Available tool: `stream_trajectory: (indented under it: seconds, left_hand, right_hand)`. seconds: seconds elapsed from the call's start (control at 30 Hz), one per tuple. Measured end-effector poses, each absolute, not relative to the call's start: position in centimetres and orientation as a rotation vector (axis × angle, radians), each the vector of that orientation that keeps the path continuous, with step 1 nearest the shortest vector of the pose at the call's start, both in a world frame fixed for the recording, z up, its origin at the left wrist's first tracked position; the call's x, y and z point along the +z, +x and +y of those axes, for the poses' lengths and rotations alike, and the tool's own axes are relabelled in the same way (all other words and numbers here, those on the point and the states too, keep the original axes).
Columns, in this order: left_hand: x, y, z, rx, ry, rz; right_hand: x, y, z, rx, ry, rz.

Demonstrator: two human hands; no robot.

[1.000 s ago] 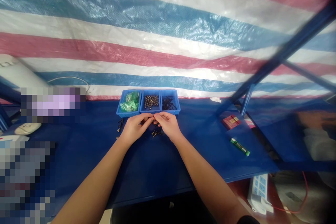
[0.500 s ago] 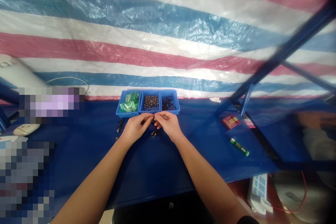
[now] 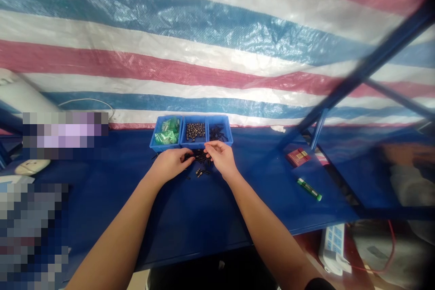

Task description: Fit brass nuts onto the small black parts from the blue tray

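Three joined blue bins stand at the back of the blue table: the left bin (image 3: 165, 147) holds green packets (image 3: 167, 137), the middle one brass-coloured small parts (image 3: 195, 131), the right one black screws (image 3: 217, 133). My left hand (image 3: 174, 161) is just in front of the bins, thumb and fingertips close together by dark screws (image 3: 203, 156) on the table. My right hand (image 3: 220, 156) is pinched below the right bin; anything between its fingertips is too small to name. A few brass-and-black pieces (image 3: 200, 172) lie between and below the hands.
On the right lie a red box (image 3: 298, 157) and a green tube (image 3: 309, 189), near a blue metal frame (image 3: 343, 86). A white power strip (image 3: 333, 244) is below the table's right edge. A pale rounded object (image 3: 33, 167) sits at the left, and a striped sheet (image 3: 204, 45) hangs behind.
My hands were touching at the fingertips and have moved apart. My left hand has shifted left and down to the dark screws, my right hand slightly right.
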State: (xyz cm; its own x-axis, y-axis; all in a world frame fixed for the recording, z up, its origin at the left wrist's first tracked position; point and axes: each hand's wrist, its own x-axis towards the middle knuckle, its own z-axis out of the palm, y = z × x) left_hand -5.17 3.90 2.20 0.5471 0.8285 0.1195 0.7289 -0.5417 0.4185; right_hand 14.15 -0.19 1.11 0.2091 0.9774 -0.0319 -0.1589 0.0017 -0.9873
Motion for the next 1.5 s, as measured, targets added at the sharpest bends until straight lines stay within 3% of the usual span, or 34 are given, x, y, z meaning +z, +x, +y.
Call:
stream_trajectory:
  seconds: [0.23,1.07,1.37,1.5]
  left_hand:
    - [1.2,-4.6,4.0,0.315,2.619,1.205]
    - [0.7,-4.9,3.9,0.492,2.680,1.182]
    - [0.9,-4.0,3.4,1.042,2.356,1.228]
    - [0.9,-3.7,3.1,1.128,2.162,1.232]
  right_hand:
    - [0.8,13.9,-0.3,1.109,-1.207,-0.999]
    - [0.8,13.9,-0.4,1.096,-1.219,-1.036]
    - [0.6,13.8,-0.3,1.063,-1.223,-1.014]
    - [0.8,13.3,-0.5,1.185,-1.193,-1.022]
